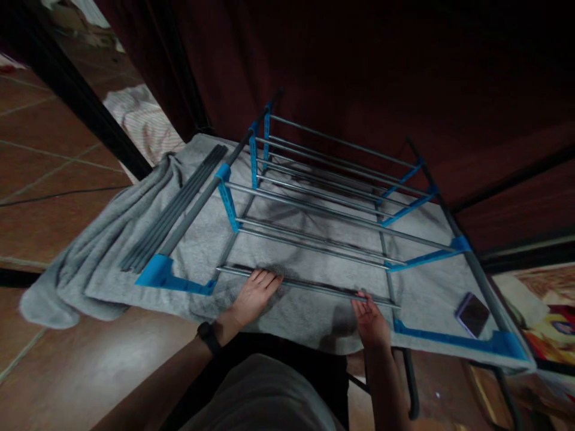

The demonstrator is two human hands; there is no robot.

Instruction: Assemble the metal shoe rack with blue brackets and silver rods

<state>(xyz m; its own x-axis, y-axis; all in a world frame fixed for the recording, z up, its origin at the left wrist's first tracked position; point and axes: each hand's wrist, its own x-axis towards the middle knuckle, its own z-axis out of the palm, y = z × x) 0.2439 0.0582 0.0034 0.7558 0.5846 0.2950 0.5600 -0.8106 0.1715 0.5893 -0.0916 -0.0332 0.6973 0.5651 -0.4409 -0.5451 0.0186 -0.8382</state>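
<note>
A thin metal rod point(314, 288) runs crosswise near the front of a partly built rack, and both hands are on it. My left hand point(259, 292) closes over the rod from above, left of its middle. Nearer its other end, my right hand point(371, 318) grips it palm up between thumb and fingers. The rack lies on its side, with grey tubes point(197, 206) joined by blue plastic brackets point(228, 200). Several crossbars point(341, 209) span between the brackets behind my hands. At the front corners are a left blue bracket point(173, 281) and a right blue bracket point(453, 340).
Several loose grey tubes point(175, 209) lie on the grey blanket point(103, 263), left of the rack. A phone point(472, 314) rests at the right, inside the rack's side tube. Dark red curtains point(341, 72) hang behind, and a black pole point(81, 90) slants at the left.
</note>
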